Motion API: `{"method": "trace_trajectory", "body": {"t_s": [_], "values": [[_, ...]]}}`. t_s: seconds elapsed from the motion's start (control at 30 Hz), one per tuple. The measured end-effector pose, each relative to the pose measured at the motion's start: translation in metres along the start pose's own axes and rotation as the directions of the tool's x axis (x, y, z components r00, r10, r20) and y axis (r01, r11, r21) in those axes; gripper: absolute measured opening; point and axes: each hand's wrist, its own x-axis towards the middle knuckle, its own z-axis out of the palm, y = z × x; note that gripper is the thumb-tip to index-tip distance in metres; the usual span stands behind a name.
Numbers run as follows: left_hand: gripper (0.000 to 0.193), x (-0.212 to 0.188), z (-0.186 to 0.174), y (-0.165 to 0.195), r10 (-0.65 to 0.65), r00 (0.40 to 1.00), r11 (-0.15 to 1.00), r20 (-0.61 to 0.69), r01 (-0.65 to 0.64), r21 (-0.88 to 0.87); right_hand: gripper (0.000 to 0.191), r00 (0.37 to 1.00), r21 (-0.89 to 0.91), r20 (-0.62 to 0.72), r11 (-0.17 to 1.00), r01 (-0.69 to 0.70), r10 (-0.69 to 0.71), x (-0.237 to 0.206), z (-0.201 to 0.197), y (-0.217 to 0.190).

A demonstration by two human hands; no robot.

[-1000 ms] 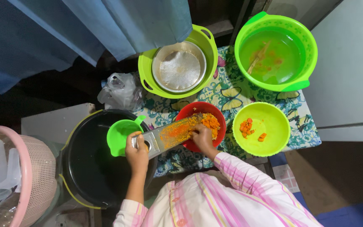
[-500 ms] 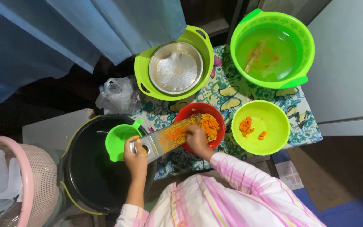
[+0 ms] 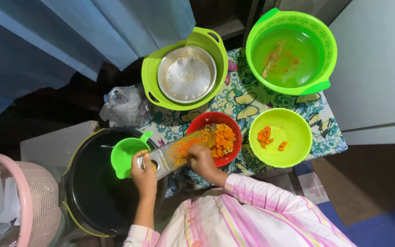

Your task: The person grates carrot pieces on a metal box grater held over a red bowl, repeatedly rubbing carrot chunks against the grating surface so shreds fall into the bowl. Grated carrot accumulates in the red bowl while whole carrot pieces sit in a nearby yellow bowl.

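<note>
My left hand grips the handle end of a flat metal grater that slopes up into a red bowl. A heap of orange grated carrot lies in that bowl. My right hand presses down on the lower part of the grater; whatever it holds is hidden under the fingers. Orange shreds coat the grater face. A small green cup with a handle sits just left of my left hand, over a large black basin.
A lime bowl with a few carrot pieces stands right of the red bowl. Behind are a green tub of cloudy water and a green tub holding a metal bowl. A pink strainer is at left, a plastic bag nearby.
My right hand has slid down the grater toward me, away from the red bowl. My left hand keeps its hold on the handle.
</note>
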Motion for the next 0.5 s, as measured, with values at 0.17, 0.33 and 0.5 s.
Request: {"method": "trace_trajectory", "body": {"t_s": [0.17, 0.33, 0.5], "values": [[0.019, 0.001, 0.0, -0.003, 0.038, 0.999, 0.999, 0.006, -0.038, -0.015, 0.022, 0.99, 0.009, -0.117, 0.997, -0.075, 0.076, 0.004, -0.004, 0.002], [0.019, 0.002, 0.0, -0.002, 0.067, 0.998, 0.998, 0.005, -0.067, -0.004, 0.022, 0.967, -0.008, -0.121, 0.974, -0.227, 0.225, 0.007, -0.004, 0.003], [0.02, -0.002, -0.002, -0.001, 0.017, 1.0, 1.0, 0.004, -0.017, -0.005, 0.02, 1.0, 0.038, 0.011, 0.999, 0.018, -0.019, -0.002, 0.005, 0.001]]}}
